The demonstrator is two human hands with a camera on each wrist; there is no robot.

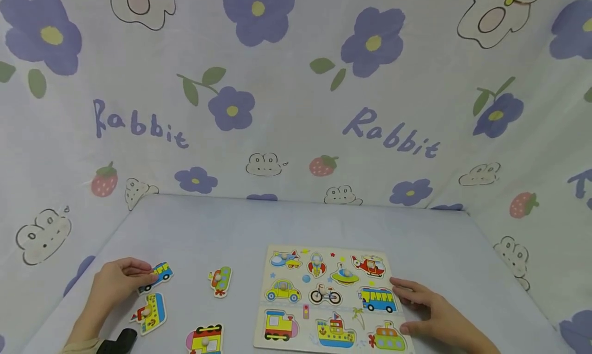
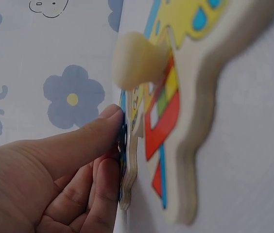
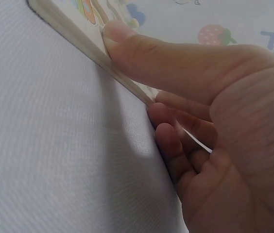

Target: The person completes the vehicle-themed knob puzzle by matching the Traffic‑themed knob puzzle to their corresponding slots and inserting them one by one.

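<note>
My left hand (image 1: 115,284) pinches a blue bus puzzle piece (image 1: 163,274) at the left of the table, thumb and fingers meeting over it. Just below it lies a yellow and blue ship piece (image 1: 154,313); its pale knob (image 2: 137,60) looms large in the left wrist view. My right hand (image 1: 435,308) grips the right edge of a wooden puzzle board (image 1: 262,313), thumb on top and fingers curled at the edge. On the board, the bus (image 1: 377,299), train (image 1: 280,325), ship (image 1: 335,333) and submarine (image 1: 389,338) pictures show no knobs.
Between the left hand and the board lie a green submarine piece (image 1: 221,282) and, nearer the front, a train piece (image 1: 205,340) with a knob. Patterned fabric (image 1: 287,97) rises behind and beside the pale tabletop (image 1: 250,220).
</note>
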